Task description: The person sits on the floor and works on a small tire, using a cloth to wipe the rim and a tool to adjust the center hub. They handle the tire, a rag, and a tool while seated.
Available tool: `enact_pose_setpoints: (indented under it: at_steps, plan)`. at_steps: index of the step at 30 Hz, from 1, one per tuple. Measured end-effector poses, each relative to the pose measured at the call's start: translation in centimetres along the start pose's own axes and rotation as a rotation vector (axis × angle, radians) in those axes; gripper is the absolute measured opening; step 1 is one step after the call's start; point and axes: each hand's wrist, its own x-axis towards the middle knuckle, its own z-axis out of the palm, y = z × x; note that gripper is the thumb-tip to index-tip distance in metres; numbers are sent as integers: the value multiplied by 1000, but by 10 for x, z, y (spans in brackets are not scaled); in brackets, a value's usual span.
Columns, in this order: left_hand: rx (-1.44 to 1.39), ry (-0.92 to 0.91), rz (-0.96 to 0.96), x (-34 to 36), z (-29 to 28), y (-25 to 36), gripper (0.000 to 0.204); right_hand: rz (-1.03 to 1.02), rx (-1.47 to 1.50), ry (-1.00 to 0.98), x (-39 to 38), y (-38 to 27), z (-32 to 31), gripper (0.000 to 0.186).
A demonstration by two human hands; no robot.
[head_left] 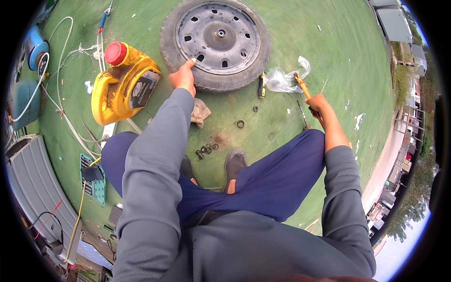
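The left hand is laid with fingers loosely extended on the near rim of a small black rubber tyre on a grey steel disc wheel, which lies flat on the green ground just ahead of the knees; nothing is gripped by it. To its left a yellow plastic oil jug with a red cap is seen on its side, and a crumpled grey rag lies just below the hand. Small dark washers and rings are scattered near the shoe. Further right, a clear plastic bag lies beside the wheel.

The right hand is closed around an orange-handled tool. Its long axis runs from the fist up and leftward, with the far end pointed toward the bag and the wheel's rim.

The wheel is only steadied lightly, so it could be shifted if the tool is levered against it, and the tool tip could slip toward the left fingers. The loose rings could be kicked away by the foot.
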Motion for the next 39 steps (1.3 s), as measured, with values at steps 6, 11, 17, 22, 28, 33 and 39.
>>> enact_pose_setpoints:
  at_steps: [6,11,17,22,28,33,39]
  plan:
    - [78,-4,243,-84,29,51,108,-426,-138,350,-47,-47,-13,58]
    - [83,-86,421,-104,45,81,108,-729,-3,197,-109,-123,1,60]
    - [166,-149,606,-136,48,113,103,-787,-133,113,-139,-146,5,56]
    - [434,-97,854,-164,31,148,102,-712,-92,151,-123,-125,-7,56]
    - [401,-168,977,-178,26,139,95,-793,-61,198,-105,-140,4,51]
    - [379,-236,1023,-186,30,128,87,-838,-55,154,-110,-158,3,51]
    - [310,-306,976,-196,19,121,83,-861,-53,94,-106,-164,3,52]
